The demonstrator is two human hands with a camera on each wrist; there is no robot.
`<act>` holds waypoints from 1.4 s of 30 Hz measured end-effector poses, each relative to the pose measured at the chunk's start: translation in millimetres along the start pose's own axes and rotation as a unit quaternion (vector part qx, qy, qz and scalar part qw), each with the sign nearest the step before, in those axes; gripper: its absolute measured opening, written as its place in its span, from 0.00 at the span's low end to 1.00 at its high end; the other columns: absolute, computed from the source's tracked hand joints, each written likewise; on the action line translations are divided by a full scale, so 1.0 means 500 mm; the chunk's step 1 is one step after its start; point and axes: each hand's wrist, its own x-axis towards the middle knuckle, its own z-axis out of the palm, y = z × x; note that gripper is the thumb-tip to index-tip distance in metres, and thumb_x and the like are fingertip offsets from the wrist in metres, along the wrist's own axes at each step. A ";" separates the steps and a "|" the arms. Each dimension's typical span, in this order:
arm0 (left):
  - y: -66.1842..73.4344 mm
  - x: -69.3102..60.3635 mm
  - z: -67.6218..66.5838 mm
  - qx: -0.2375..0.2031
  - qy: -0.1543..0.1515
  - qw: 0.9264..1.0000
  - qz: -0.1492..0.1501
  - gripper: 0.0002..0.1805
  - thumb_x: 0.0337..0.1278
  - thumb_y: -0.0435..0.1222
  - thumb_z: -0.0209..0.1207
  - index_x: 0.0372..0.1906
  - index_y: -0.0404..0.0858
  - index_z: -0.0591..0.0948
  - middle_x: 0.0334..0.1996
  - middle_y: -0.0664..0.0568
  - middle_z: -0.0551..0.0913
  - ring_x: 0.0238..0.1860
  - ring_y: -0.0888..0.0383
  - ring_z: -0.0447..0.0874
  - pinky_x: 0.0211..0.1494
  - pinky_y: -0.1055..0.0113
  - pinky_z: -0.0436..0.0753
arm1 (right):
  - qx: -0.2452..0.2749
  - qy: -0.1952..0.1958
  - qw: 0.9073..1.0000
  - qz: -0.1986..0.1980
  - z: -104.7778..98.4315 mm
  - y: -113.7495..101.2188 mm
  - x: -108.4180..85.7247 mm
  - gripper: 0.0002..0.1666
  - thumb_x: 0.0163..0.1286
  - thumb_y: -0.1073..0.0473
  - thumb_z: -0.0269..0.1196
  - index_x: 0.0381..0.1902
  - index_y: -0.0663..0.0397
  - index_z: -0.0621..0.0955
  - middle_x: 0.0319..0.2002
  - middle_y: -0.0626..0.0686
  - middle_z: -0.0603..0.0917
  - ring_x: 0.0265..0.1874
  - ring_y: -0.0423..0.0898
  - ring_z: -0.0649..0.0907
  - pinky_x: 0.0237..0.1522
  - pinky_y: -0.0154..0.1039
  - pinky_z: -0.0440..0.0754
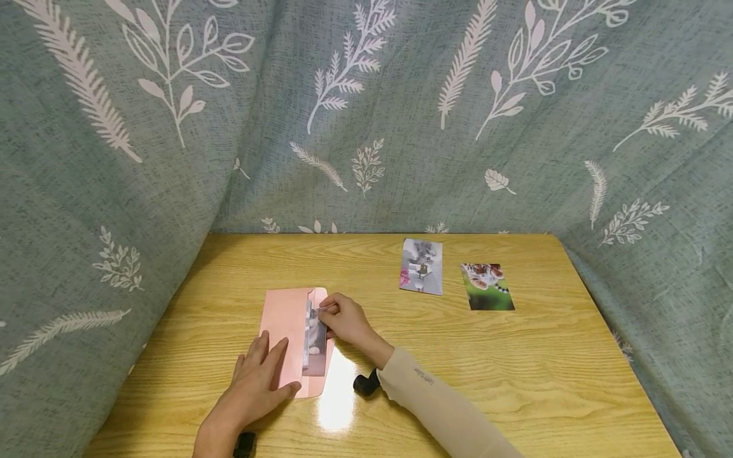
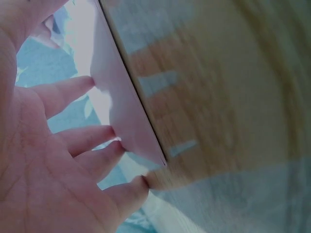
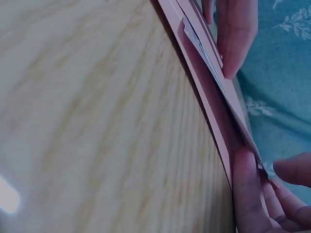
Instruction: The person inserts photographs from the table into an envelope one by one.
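Observation:
A pink envelope [image 1: 283,318] lies on the table at left of centre, its open side facing right. Partway into that opening is a photo [image 1: 315,343] in grey tones, with another light edge beside it. My left hand [image 1: 254,378] rests on the envelope's left part with fingers spread; in the left wrist view its fingertips touch the pink paper [image 2: 126,111]. My right hand [image 1: 346,321] pinches the photo near its upper right corner. In the right wrist view, one right finger [image 3: 247,179] sits between the photo and the envelope flap.
Farther back on the wooden table [image 1: 550,356] lie a grey photo with a pink flower [image 1: 421,267] and a tiger photo [image 1: 488,287]. A black object [image 1: 366,383] is by the right wrist, another [image 1: 244,444] by the left. Patterned cloth [image 1: 366,114] hangs around the table.

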 end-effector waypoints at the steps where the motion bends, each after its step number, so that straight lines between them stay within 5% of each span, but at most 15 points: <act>1: 0.000 0.000 0.000 0.001 -0.001 1.000 -0.001 0.48 0.57 0.53 0.69 0.76 0.36 0.63 0.76 0.26 0.45 0.76 0.31 0.39 0.71 0.30 0.43 | 0.005 -0.002 1.000 -0.002 -0.004 0.000 -0.003 0.10 0.71 0.66 0.64 0.49 0.61 0.80 0.34 0.51 0.82 0.22 0.45 0.84 0.24 0.39 0.87; 10: -0.001 0.001 0.002 0.011 0.011 1.000 0.003 0.49 0.53 0.53 0.71 0.74 0.35 0.65 0.74 0.24 0.48 0.75 0.29 0.43 0.69 0.28 0.45 | 0.041 0.004 0.999 0.002 -0.028 -0.002 -0.031 0.13 0.70 0.71 0.61 0.52 0.68 0.78 0.35 0.60 0.83 0.28 0.56 0.87 0.30 0.43 0.88; 15: 0.001 0.001 0.003 0.008 0.014 1.000 0.007 0.49 0.52 0.54 0.71 0.74 0.35 0.66 0.74 0.23 0.49 0.75 0.28 0.43 0.69 0.27 0.46 | 0.055 -0.003 0.998 0.000 -0.033 0.010 -0.045 0.13 0.70 0.71 0.61 0.51 0.69 0.78 0.35 0.58 0.84 0.28 0.48 0.86 0.30 0.40 0.88; 26: 0.003 0.002 0.003 0.006 0.020 1.000 0.004 0.48 0.52 0.52 0.71 0.74 0.36 0.65 0.74 0.24 0.49 0.75 0.29 0.43 0.69 0.28 0.45 | 0.104 -0.042 0.994 0.013 -0.035 0.017 -0.083 0.15 0.71 0.72 0.61 0.53 0.71 0.76 0.40 0.62 0.84 0.35 0.54 0.87 0.37 0.43 0.88; 42: 0.005 0.002 -0.001 0.005 0.008 1.000 0.004 0.48 0.54 0.52 0.71 0.75 0.36 0.64 0.75 0.24 0.47 0.76 0.31 0.42 0.69 0.27 0.45 | 0.114 -0.062 0.991 0.018 -0.026 0.013 -0.081 0.15 0.71 0.72 0.61 0.55 0.70 0.76 0.42 0.63 0.83 0.36 0.53 0.87 0.39 0.43 0.88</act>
